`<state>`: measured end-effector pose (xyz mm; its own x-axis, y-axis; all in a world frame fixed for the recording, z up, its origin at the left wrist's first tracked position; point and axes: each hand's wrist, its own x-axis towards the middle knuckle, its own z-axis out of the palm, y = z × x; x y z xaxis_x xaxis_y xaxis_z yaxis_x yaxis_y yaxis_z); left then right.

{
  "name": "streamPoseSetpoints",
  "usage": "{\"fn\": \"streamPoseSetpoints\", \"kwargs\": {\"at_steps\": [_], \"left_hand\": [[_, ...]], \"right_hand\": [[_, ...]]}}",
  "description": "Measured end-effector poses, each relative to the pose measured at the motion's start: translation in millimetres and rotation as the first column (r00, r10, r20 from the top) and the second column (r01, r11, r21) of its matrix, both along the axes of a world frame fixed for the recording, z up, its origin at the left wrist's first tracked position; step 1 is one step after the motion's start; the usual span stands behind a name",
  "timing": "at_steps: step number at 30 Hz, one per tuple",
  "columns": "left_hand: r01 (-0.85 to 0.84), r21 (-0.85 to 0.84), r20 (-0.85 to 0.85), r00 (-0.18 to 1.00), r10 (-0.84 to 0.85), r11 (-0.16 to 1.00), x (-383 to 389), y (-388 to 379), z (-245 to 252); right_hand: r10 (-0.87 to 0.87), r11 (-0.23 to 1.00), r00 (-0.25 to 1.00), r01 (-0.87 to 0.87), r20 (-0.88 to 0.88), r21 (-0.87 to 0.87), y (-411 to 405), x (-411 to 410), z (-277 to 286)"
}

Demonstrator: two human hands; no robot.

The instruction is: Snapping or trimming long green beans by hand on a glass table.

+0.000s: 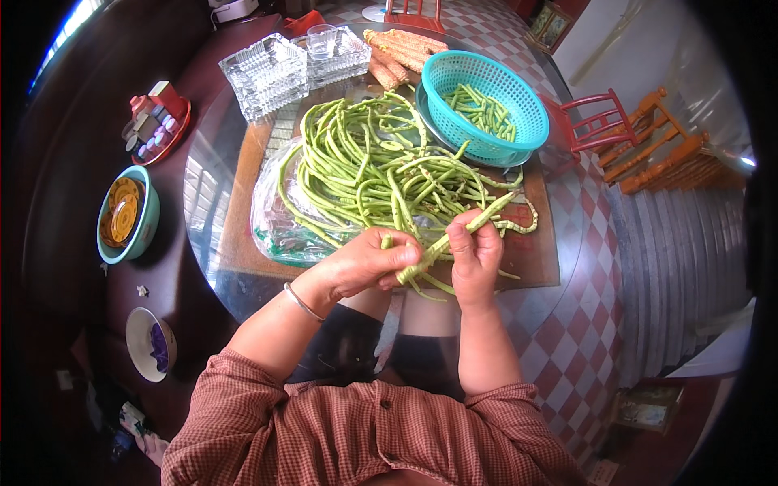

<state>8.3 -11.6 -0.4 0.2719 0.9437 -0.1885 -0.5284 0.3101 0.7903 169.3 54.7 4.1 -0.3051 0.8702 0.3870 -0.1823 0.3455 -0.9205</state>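
Note:
Between my two hands, above the near edge of the glass table, runs a long green bean (442,244). My left hand (380,258) grips its lower end, and a short bean piece shows between the fingers. My right hand (476,246) pinches the same bean farther up, its tip pointing up and to the right. Just beyond lies a large heap of long green beans (364,164), partly on a clear plastic bag (270,225). At the back right, a turquoise plastic colander (529,115) holds short cut bean pieces (480,109).
Cut-glass trays (264,73), a clear cup (321,41) and bare corn cobs (401,48) stand at the table's back. Left on a dark bench are a red tray of small bottles (182,130), a green basin (152,206) and a pale bowl (137,346). Red chairs (598,121) stand right.

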Motion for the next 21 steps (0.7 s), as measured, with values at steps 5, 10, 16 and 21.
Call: {"fn": "streamPoseSetpoints", "kwargs": {"at_steps": [5,10,16,21], "left_hand": [[0.027,0.054,-0.155,0.988,-0.018,0.998,5.0,0.6,7.7],[-0.393,-0.102,0.288,0.868,0.405,0.914,-4.2,1.0,9.6],[-0.653,-0.172,0.355,0.657,0.665,0.738,-34.2,11.9,6.7],[-0.515,0.075,-0.069,0.851,0.520,0.854,-7.1,11.1,5.7]], "right_hand": [[0.045,0.912,0.951,-0.164,-0.306,-0.376,-1.0,-4.8,-0.1],[0.119,0.964,0.945,-0.184,-0.305,-0.193,-5.6,-9.0,-5.2],[0.026,0.998,0.983,-0.016,-0.180,0.058,-12.4,-4.9,8.0],[0.095,0.987,0.983,-0.114,-0.156,-0.115,-5.2,-4.1,1.0]]}}
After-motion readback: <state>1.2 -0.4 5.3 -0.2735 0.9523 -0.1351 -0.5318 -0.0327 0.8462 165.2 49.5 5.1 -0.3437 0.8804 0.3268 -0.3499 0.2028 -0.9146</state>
